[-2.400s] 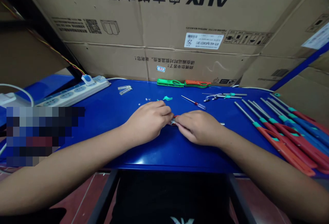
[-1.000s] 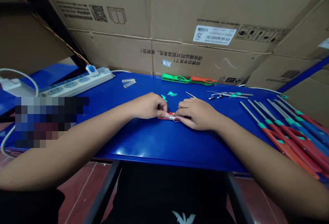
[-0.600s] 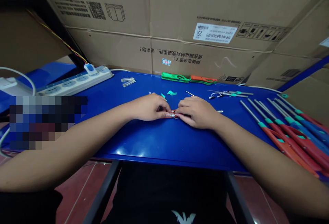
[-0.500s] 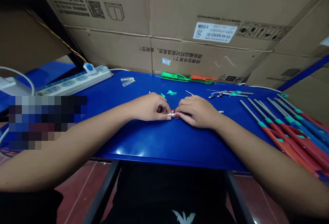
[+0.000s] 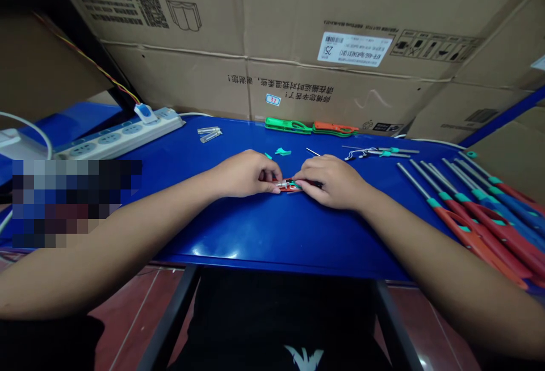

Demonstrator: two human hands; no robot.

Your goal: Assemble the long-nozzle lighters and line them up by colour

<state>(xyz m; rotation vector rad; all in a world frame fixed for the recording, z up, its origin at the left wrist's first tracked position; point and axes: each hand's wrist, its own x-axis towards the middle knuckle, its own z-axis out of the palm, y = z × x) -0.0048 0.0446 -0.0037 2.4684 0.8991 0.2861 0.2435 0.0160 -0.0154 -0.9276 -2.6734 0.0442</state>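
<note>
Casing (image 5: 284, 189), orange-red and open, sits pinched at both ends: left hand (image 5: 254, 175) on its left, right hand (image 5: 332, 181) over its right. Clear piece (image 5: 280, 184) and teal piece (image 5: 295, 184) already lie inside; whether fully seated, too small to tell. Top side still uncovered. Beyond grip: loose teal bits (image 5: 283, 151), clear tubes (image 5: 209, 134), green and orange shells (image 5: 288, 126). Right of grip: rod-tipped lighters (image 5: 477, 220), looking finished.

Hands (image 5: 246, 174) (image 5: 335, 181) close together, fingers (image 5: 267, 175) curled

Printed cardboard (image 5: 191, 87) backs a glossy blue table (image 5: 255, 240) above reddish floor tiles (image 5: 131, 314).
</note>
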